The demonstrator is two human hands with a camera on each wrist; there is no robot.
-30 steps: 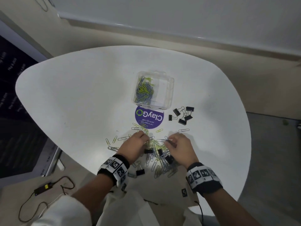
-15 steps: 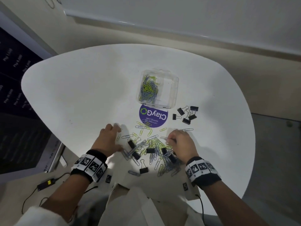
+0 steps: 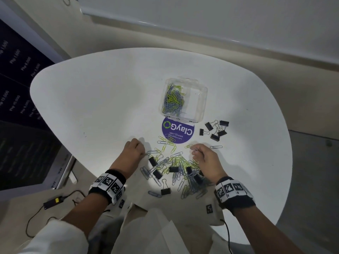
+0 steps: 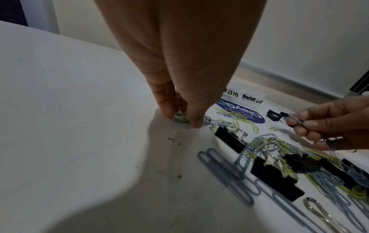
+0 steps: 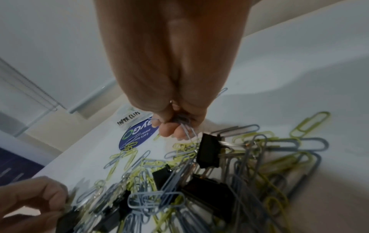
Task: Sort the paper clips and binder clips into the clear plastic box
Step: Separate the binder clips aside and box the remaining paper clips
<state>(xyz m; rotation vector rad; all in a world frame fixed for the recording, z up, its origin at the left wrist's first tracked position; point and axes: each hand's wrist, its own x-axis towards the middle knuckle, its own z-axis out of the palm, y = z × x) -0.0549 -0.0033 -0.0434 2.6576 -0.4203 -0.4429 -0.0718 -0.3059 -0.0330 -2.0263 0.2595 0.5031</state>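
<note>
The clear plastic box [image 3: 199,99] stands mid-table; its left compartment holds blue and yellow paper clips [image 3: 173,100], and its front labels [image 4: 252,100] read paper clips and binder clips. A mixed pile of paper clips and black binder clips [image 3: 174,167] lies near the front edge. My left hand [image 3: 144,153] is at the pile's left edge, fingertips down on the table and pinching paper clips [image 4: 179,118]. My right hand [image 3: 194,149], on the pile's right side, pinches a few blue paper clips [image 5: 184,124] just above the table.
A group of black binder clips [image 3: 214,130] lies right of the box. A purple round sticker [image 3: 178,130] is on the white table [image 3: 100,107] in front of the box. A cable and adapter [image 3: 53,202] lie on the floor at the left.
My left hand moved from the pile's middle out to its left edge and now pinches clips there. My right hand stayed on the right side, holding its clips.
</note>
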